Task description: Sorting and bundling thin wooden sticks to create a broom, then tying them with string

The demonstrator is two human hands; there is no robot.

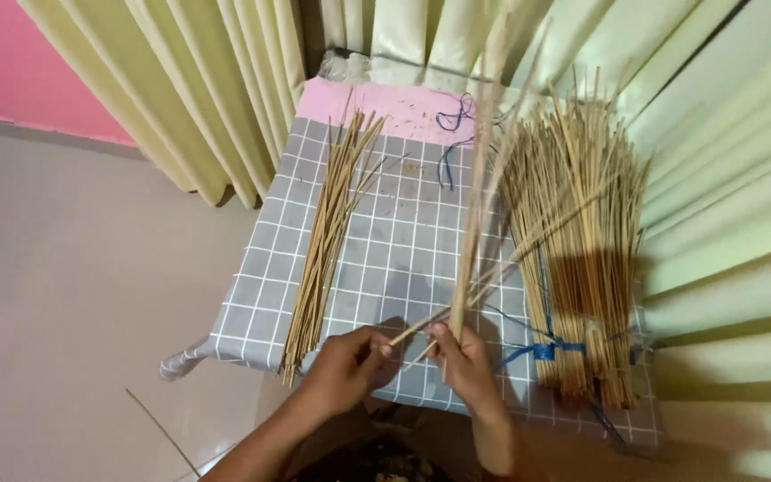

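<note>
Sorting is the step in hand, by the look of it: both hands are working a small cluster of thin bamboo-coloured sticks (473, 234) at the lower middle of the frame, just above the near edge of the desk (403, 259). The right hand (464, 357) is gripping the cluster near its lower ends, fingers closed around it, so that most of the sticks are rising steeply toward the top of the frame. The left hand (350, 364) is pinching at the same lower ends — its fingers are curled shut, apparently on one or two sticks that are angling off to the right, though the view is too small to count them.

To the right of the hands a large sheaf of sticks (577, 259) is lying fanned out, bound near its base with blue cord (546, 350). At the left of the checked grey cloth a thinner, loose row of sticks (327, 236) is lying lengthwise, well apart from the sheaf. A tangle of blue string (452, 134) is resting at the far end of the cloth, near the pale curtains (216, 80).

Judging from this, a stick is being teased free of the held cluster — the next move is calling for a steady right-hand grip while the left draws one stick out cleanly without dragging its neighbours.
</note>
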